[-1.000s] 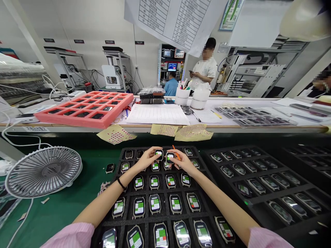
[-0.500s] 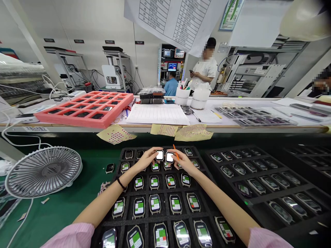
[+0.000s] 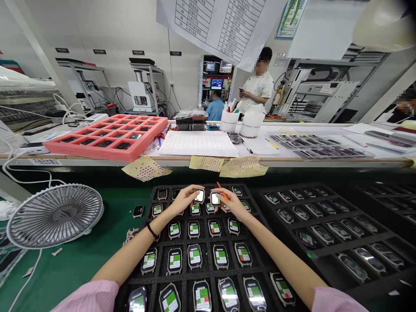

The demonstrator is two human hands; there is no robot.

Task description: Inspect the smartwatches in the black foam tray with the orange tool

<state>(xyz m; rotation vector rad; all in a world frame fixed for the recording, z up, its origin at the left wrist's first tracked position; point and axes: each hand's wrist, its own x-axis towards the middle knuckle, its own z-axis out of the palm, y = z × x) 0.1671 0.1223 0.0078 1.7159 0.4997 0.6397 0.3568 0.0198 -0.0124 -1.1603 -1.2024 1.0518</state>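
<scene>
My left hand [image 3: 186, 199] is closed on a smartwatch [image 3: 199, 196] without a strap, its screen mostly white with some green at the edge. Close beside it, my right hand [image 3: 232, 203] grips a second smartwatch [image 3: 215, 199] with a white lit screen. An orange stick-like tool [image 3: 222, 191], perhaps a pen, also rests in the right hand's fingers. Both watches are held over the far part of a black foam tray [image 3: 203, 238]. Many of its compartments hold watches such as this one [image 3: 195, 256], with green and white screens, a few showing red patches.
A second black tray [image 3: 312, 223] of watches lies to the right. On the left are a fan [image 3: 55, 216] and a loose watch [image 3: 138, 211] on the green surface. The shelf ahead carries a pink foam tray [image 3: 107, 138], paper sheets [image 3: 198, 143] and a pen cup [image 3: 229, 120].
The two watches have moved slightly apart and tilted. The left one's screen now shows some green, where it was plain white. Both hands still hold their watches.
</scene>
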